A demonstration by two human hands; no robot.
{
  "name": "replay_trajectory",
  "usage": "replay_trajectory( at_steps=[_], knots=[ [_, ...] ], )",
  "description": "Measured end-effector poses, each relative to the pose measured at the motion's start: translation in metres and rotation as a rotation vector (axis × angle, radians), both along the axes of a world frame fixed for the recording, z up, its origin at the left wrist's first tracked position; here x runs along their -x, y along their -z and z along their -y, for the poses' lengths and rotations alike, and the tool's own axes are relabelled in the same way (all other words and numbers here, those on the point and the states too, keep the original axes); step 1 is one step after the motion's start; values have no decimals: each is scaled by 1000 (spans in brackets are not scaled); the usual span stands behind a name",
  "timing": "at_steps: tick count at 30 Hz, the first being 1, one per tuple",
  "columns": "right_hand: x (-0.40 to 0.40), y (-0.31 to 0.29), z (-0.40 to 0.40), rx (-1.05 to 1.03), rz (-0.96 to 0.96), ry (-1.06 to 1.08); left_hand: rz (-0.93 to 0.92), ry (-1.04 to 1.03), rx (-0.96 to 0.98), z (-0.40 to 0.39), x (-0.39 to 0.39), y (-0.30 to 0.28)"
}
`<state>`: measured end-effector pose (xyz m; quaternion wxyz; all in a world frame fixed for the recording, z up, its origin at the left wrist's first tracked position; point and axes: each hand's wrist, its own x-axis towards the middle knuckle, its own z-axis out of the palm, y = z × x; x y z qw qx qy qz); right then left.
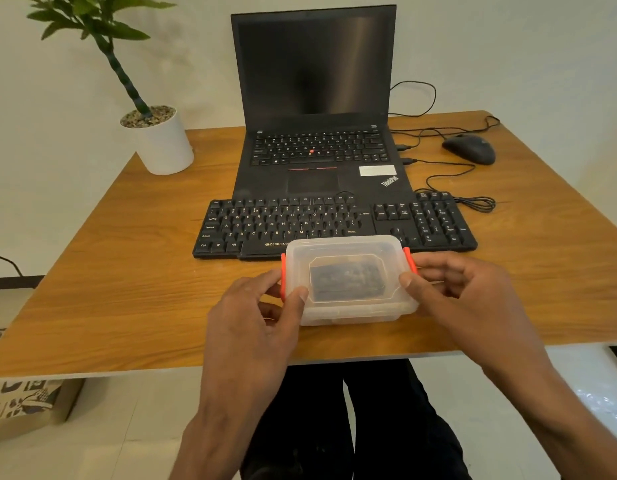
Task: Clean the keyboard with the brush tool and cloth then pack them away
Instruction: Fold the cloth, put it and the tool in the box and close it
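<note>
A clear plastic box [348, 310] with a lid and orange side clips stands on the wooden table near its front edge. Something dark shows through the lid; I cannot tell what it is. My left hand [262, 306] grips the box's left side at the orange clip [283, 277], thumb on the lid. My right hand [456, 282] grips the right side at the other clip [410, 259], thumb on the lid's edge. The black external keyboard [334, 223] lies just behind the box, which covers part of its front edge. No brush or cloth is plainly visible.
An open black laptop [317, 98] stands behind the keyboard. A black mouse [469, 148] and its cables lie at the back right. A white pot with a plant [161, 140] stands at the back left. My legs show under the table's front edge [127, 368].
</note>
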<state>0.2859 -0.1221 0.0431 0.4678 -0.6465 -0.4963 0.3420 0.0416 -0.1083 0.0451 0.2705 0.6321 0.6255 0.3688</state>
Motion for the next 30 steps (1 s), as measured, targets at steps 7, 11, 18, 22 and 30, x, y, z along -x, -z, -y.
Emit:
replay_trajectory(
  at_steps=[7,11,18,22,30],
  knots=[
    [-37,-21,13,2,-93,95,206,101,-19,-22,-33,-15],
    [-66,-33,24,-28,-77,149,284,185,13,-49,-70,-21],
    [-115,-37,42,-43,-75,259,270,353,34,-99,-165,-37],
    [-141,-31,42,-33,-41,341,243,428,48,-121,-216,-40],
    [-192,-20,19,-41,87,474,188,500,67,-150,-292,-26]
  ],
)
